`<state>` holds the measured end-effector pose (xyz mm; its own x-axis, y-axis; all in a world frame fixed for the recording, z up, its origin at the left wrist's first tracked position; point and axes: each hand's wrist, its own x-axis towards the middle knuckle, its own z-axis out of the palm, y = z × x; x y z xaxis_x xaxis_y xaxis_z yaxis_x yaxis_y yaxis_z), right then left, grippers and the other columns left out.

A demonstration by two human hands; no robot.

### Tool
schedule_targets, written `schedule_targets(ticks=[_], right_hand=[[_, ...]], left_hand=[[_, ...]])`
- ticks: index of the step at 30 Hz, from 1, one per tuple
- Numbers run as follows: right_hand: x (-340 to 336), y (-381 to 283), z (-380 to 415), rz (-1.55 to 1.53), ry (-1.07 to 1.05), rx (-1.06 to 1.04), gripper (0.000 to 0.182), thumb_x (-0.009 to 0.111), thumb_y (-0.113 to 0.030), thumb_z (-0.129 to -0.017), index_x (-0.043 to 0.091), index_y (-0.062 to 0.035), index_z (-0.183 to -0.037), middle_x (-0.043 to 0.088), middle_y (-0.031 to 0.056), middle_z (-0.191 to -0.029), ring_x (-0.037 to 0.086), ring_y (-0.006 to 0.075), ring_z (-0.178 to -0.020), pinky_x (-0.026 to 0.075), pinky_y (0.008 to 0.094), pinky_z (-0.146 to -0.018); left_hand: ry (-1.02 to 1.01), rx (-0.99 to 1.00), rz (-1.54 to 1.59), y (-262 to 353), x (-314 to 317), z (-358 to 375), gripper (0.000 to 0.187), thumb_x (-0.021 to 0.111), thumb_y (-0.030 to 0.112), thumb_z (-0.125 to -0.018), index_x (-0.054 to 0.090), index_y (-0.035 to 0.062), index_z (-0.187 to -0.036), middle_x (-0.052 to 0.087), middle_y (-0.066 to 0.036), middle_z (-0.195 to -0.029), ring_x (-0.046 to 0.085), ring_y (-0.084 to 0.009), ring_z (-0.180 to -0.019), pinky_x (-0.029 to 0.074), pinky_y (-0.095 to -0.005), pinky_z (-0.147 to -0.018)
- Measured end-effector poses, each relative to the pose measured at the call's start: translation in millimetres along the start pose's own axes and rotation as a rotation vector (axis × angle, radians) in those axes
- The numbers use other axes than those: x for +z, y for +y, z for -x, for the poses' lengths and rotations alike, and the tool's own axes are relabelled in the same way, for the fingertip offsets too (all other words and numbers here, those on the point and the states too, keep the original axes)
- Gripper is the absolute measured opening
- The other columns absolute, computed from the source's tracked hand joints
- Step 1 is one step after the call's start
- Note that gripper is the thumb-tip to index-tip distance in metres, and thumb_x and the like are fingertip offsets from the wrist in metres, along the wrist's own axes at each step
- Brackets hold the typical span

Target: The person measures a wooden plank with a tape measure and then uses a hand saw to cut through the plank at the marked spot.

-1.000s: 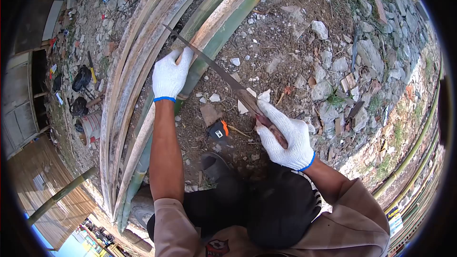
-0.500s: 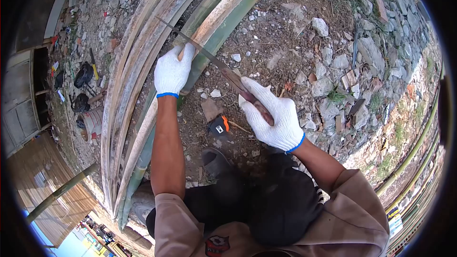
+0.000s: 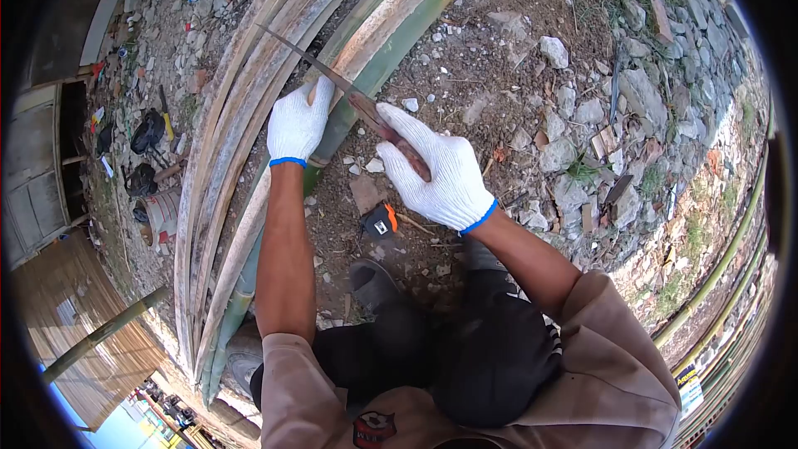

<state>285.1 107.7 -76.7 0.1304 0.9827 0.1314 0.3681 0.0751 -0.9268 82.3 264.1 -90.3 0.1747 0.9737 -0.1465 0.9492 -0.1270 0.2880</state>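
My right hand point(image 3: 442, 173), in a white knit glove with a blue cuff, is closed around the wooden handle of a handsaw point(image 3: 331, 75). The narrow blade points to the upper left and lies across the split bamboo point(image 3: 391, 21). My left hand point(image 3: 297, 126), gloved the same way, is closed on the bamboo just below the blade, thumb and fingers on either side of the edge. Under the glove its exact grip is partly hidden. The bamboo has a green outer skin and a pale cut edge.
Several more long bamboo strips point(image 3: 218, 141) run alongside on the left. An orange and black tape measure point(image 3: 380, 220) lies on the dirt near my shoes. Broken stones point(image 3: 573, 154) cover the ground at right. A bucket point(image 3: 162, 212) and black bags point(image 3: 147, 131) stand at far left.
My right hand has pushed the saw toward the upper left, so its handle is now close to the bamboo. My left hand stays at nearly the same place on the bamboo.
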Motion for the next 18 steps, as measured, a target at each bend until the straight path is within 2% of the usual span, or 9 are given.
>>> schedule_targets(ticks=[3,6,8,10,12,14,15,17,18], right_hand=[[-7.8,-10.4,-2.7,-0.005,-0.004,0.000,0.052,0.073,-0.028,-0.095,0.061,-0.0111,-0.143,0.072,0.0144,-0.077,0.072,0.0332,-0.063,0.056,0.0408,-0.057],[-43.2,-7.3,54.7,0.001,-0.010,-0.001,0.054,0.073,-0.027,-0.095,0.060,-0.0100,-0.145,0.077,0.0131,-0.087,0.075,0.0328,-0.068,0.058,0.0391,-0.060],[-50.0,-4.3,70.6,-0.051,-0.005,0.032,0.055,0.073,-0.026,-0.094,0.059,-0.0099,-0.145,0.078,0.0130,-0.090,0.075,0.0323,-0.069,0.059,0.0378,-0.061],[-44.1,-5.6,53.6,-0.057,-0.026,0.075,0.056,0.074,-0.024,-0.094,0.059,-0.0100,-0.146,0.078,0.0137,-0.092,0.076,0.0317,-0.071,0.060,0.0369,-0.062],[-8.6,0.1,10.0,-0.024,-0.045,0.042,0.053,0.072,-0.027,-0.095,0.061,-0.0091,-0.143,0.077,0.0142,-0.085,0.075,0.0330,-0.071,0.060,0.0404,-0.064],[7.0,-1.3,-16.8,-0.038,-0.065,0.025,0.051,0.072,-0.029,-0.095,0.062,-0.0088,-0.141,0.076,0.0147,-0.083,0.075,0.0337,-0.071,0.060,0.0412,-0.065],[11.6,-2.0,-21.7,-0.048,-0.016,-0.005,0.049,0.071,-0.029,-0.096,0.062,-0.0087,-0.140,0.075,0.0152,-0.082,0.074,0.0345,-0.070,0.060,0.0416,-0.065],[12.3,-2.3,-26.7,-0.049,0.037,-0.048,0.048,0.071,-0.030,-0.096,0.063,-0.0086,-0.138,0.074,0.0157,-0.081,0.074,0.0354,-0.069,0.059,0.0420,-0.065],[10.6,-1.6,-25.8,-0.083,0.028,-0.026,0.047,0.071,-0.030,-0.096,0.063,-0.0088,-0.138,0.074,0.0157,-0.080,0.073,0.0355,-0.068,0.059,0.0423,-0.065]], left_hand=[[-0.056,0.017,0.044,-2.4,-1.5,-4.8,0.065,0.049,0.060,-0.101,0.076,0.0026,-0.116,0.070,-0.033,-0.106,0.067,-0.0499,-0.104,0.053,-0.0530,-0.092],[-0.054,-0.043,0.029,3.3,-5.4,-5.6,0.066,0.049,0.060,-0.102,0.075,0.0011,-0.115,0.070,-0.033,-0.106,0.067,-0.0500,-0.104,0.053,-0.0527,-0.092],[-0.055,0.002,0.000,-1.3,-1.8,-3.0,0.065,0.048,0.059,-0.103,0.076,0.0014,-0.114,0.070,-0.033,-0.105,0.067,-0.0503,-0.103,0.053,-0.0532,-0.092],[-0.048,0.007,-0.011,0.0,-0.3,1.3,0.065,0.048,0.058,-0.102,0.076,0.0011,-0.113,0.070,-0.034,-0.105,0.067,-0.0507,-0.103,0.053,-0.0537,-0.091],[-0.006,0.013,-0.014,3.0,-1.4,2.0,0.064,0.048,0.058,-0.102,0.075,0.0008,-0.112,0.070,-0.034,-0.104,0.067,-0.0510,-0.102,0.053,-0.0542,-0.090],[-0.057,0.012,-0.001,-3.2,-6.0,-0.9,0.064,0.047,0.057,-0.103,0.074,0.0000,-0.108,0.069,-0.035,-0.102,0.067,-0.0514,-0.101,0.053,-0.0549,-0.089],[-0.026,0.013,-0.002,3.0,-10.3,1.9,0.061,0.054,0.058,-0.100,0.072,-0.0003,-0.106,0.070,-0.035,-0.100,0.069,-0.0504,-0.100,0.054,-0.0542,-0.087],[-0.122,-0.002,-0.023,12.9,-19.8,9.3,0.061,0.065,0.059,-0.092,0.072,0.0011,-0.109,0.072,-0.033,-0.099,0.071,-0.0480,-0.098,0.055,-0.0530,-0.085],[-0.061,0.065,-0.127,14.1,-17.9,11.8,0.065,0.073,0.061,-0.085,0.072,0.0026,-0.115,0.073,-0.030,-0.100,0.072,-0.0457,-0.096,0.057,-0.0518,-0.083]])
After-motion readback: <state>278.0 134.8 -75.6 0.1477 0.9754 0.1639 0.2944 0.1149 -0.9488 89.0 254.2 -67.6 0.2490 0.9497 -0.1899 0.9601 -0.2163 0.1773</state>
